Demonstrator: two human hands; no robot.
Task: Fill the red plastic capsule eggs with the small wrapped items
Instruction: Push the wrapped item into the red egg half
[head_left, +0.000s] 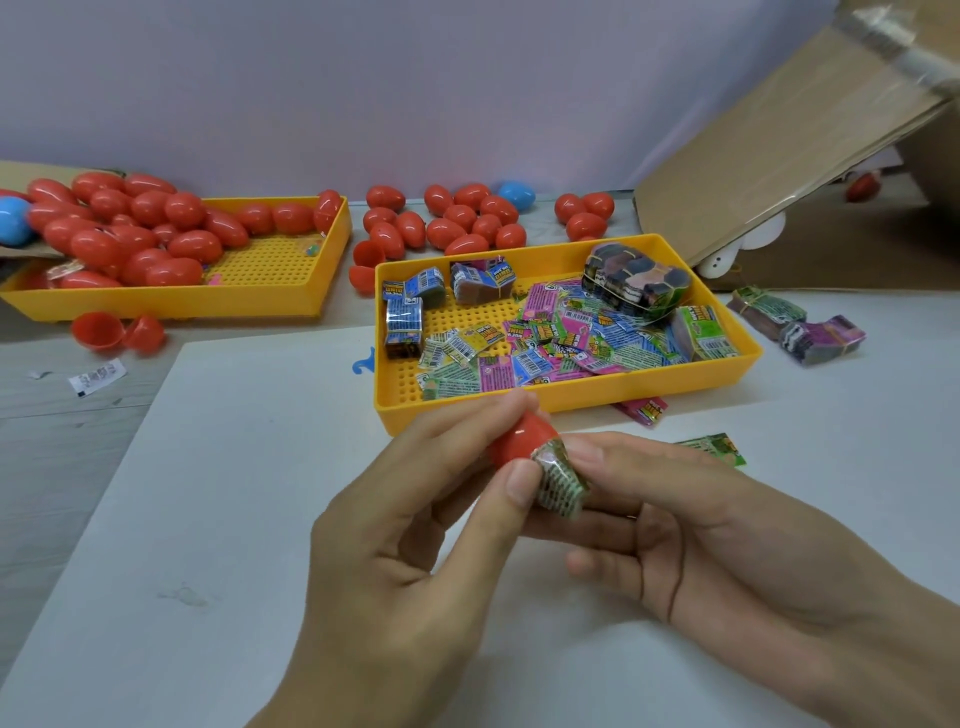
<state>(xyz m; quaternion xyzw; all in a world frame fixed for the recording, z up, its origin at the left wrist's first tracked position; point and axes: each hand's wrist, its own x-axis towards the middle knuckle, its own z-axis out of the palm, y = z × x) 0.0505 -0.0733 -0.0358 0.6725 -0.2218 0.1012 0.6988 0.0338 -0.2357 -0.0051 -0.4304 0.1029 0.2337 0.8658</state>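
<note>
Red egg half (521, 439), green packet (560, 486) protruding

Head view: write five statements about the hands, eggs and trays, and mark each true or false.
1. The left hand holds a red egg half. True.
2. The right hand is empty. False: it pinches a folded green wrapped item at the egg's opening.
3. The near yellow tray holds closed red eggs. False: it holds small wrapped items.
4. The far yellow tray on the left holds a heap of red eggs. True.
5. Every egg in view is red. False: a blue egg lies by the wall.
</note>
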